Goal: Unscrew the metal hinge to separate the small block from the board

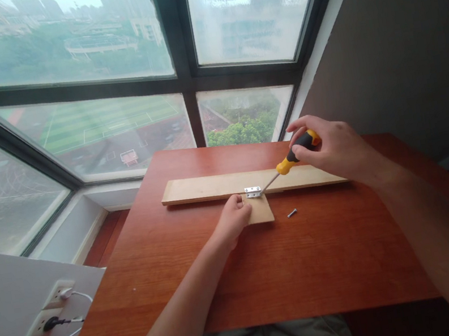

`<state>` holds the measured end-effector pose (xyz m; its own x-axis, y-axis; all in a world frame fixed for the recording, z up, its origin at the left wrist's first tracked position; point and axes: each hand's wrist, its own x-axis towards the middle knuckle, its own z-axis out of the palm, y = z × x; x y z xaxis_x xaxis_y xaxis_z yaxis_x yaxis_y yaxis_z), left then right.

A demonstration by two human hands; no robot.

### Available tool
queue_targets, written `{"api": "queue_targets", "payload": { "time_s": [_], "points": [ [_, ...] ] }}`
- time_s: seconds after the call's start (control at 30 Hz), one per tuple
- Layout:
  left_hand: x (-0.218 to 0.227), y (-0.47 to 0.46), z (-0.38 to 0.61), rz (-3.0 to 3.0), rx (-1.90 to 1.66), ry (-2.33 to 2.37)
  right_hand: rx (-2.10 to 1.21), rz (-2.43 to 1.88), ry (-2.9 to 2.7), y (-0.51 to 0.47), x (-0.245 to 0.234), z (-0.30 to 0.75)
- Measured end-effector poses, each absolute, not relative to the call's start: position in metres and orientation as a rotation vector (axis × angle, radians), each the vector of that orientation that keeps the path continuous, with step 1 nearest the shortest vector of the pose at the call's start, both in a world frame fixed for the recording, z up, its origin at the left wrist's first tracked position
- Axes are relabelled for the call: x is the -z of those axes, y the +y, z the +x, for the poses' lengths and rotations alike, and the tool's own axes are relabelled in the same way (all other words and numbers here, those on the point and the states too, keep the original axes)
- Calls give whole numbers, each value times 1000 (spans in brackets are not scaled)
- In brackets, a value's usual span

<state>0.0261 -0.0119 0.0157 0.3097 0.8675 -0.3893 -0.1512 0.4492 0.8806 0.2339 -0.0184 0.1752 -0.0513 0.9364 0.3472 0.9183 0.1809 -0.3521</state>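
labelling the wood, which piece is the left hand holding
The small block in front: the left hand grips its left edge. The long board lies behind.

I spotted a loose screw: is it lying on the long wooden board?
No, the screw lies on the table, apart from the long board.

Obscured: screwdriver (285, 166) handle end under right fingers (299, 125); tip at bracket (253, 192), beside left fingers (239, 203), too small to resolve.

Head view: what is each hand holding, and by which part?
The right hand grips the screwdriver by its yellow-and-black handle. The left hand steadies the small wood piece at its left edge.
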Motion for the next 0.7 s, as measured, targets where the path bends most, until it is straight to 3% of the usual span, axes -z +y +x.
{"api": "queue_targets", "payload": {
  "time_s": [0.47, 0.7],
  "points": [
    [-21, -15, 29, 699, -798, 976, 90, -1703, -2046, -12, -185, 217],
    [-22, -13, 29, 681, -804, 973, -35, -1538, -2120, -11, -187, 215]
  ]
}}
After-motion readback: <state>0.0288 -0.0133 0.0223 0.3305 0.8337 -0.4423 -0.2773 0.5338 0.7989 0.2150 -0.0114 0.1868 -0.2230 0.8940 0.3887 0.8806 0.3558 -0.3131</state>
